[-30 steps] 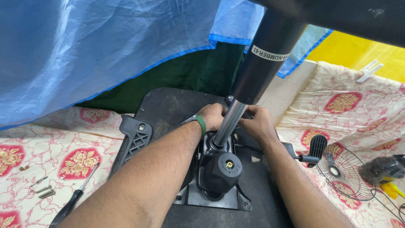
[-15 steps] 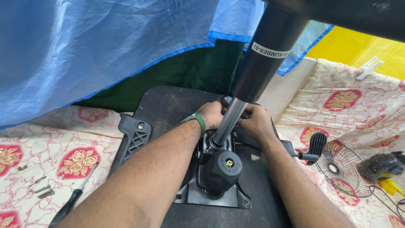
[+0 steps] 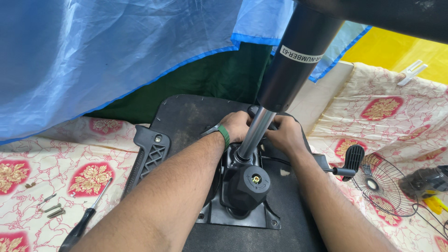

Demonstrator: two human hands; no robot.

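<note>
Around my workspace: floral cloth and scattered tools.
To my side lie a screwdriver (image 3: 86, 219) and loose screws (image 3: 50, 206); a wire fan guard (image 3: 383, 190) rests opposite, blue tarp (image 3: 102, 56) hanging above.

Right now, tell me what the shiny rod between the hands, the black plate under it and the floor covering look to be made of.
Shiny rod: likely polished or chromed steel; it reflects light in bright streaks.
Black plate: seemingly painted or coated metal, thin-edged, semi-gloss, with a bolt at its corner.
Floor covering: soft printed fabric, matte, with red and gold medallions and slight wrinkles.
Left hand and right hand grip near the rod's base.
</note>
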